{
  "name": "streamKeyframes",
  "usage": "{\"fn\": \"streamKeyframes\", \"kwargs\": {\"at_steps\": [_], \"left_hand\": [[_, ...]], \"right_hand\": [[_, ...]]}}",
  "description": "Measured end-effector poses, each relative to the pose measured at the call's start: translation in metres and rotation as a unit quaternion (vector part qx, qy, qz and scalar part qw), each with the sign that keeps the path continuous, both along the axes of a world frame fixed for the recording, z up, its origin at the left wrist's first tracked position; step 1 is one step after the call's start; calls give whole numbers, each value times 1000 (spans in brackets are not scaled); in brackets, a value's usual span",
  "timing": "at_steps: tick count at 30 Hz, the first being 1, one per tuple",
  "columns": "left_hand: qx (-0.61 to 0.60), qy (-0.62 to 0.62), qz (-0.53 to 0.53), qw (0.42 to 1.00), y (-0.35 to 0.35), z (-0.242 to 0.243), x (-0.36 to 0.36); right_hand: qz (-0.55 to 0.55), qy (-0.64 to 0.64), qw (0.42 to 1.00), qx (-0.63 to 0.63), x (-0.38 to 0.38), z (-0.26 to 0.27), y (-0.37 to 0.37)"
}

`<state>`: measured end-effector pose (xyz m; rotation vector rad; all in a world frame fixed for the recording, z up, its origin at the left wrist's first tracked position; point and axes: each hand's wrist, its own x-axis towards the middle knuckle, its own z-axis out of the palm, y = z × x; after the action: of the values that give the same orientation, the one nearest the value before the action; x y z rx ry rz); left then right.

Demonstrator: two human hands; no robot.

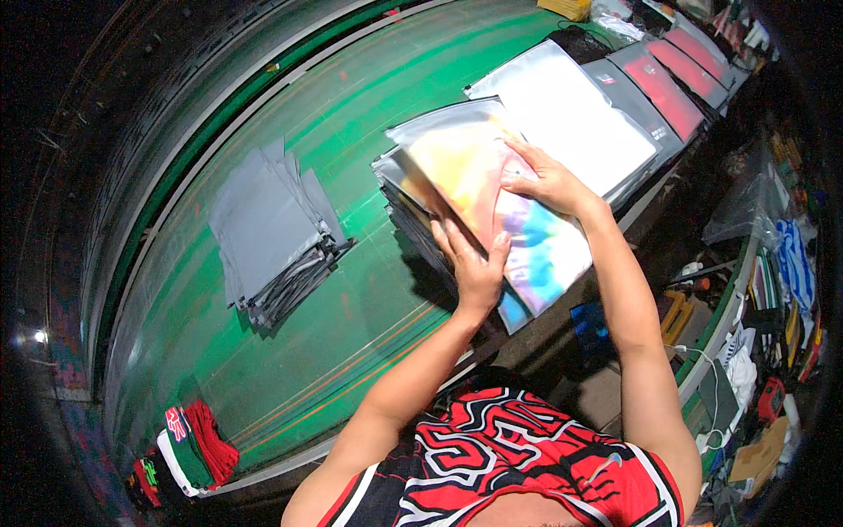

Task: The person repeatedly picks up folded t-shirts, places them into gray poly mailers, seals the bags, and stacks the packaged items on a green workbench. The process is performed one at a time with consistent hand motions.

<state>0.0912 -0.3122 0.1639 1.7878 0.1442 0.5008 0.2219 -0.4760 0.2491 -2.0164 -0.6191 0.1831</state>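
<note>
A clear plastic zip bag holding a folded tie-dye garment [454, 148] lies tilted over a stack of similar bagged garments [408, 178]. My right hand [550, 181] rests on its right side, fingers spread over the plastic. My left hand [474, 263] is at its lower left edge, thumb on the bag and fingers against its side; whether it grips is partly hidden. To the left sits a pile of empty-looking grey zip bags [270, 217]. Beyond my right hand lies a bagged white garment [573, 105].
More bagged garments, grey and red [658, 92], line the green table [369, 290] at the upper right. Folded red, green and white cloths [197, 448] stand at the lower left corner. A second surface at the right carries a white cable [714, 375], a cardboard piece [757, 454] and mixed clutter.
</note>
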Motion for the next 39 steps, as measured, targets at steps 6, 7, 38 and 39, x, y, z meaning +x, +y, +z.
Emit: {"fn": "streamKeyframes", "kwargs": {"at_steps": [6, 7, 38, 39], "left_hand": [[1, 15, -6, 1000, 21, -7, -10], [6, -9, -10, 1000, 25, -6, -12], [-86, 104, 27, 991, 153, -61, -116], [-73, 125, 35, 989, 166, -69, -127]], "right_hand": [[-22, -128, 974, -184, -7, 18, 13], [-35, -119, 966, -228, -10, 22, 14], [190, -265, 936, -133, -186, 55, 139], [227, -254, 932, -120, -197, 48, 155]]}}
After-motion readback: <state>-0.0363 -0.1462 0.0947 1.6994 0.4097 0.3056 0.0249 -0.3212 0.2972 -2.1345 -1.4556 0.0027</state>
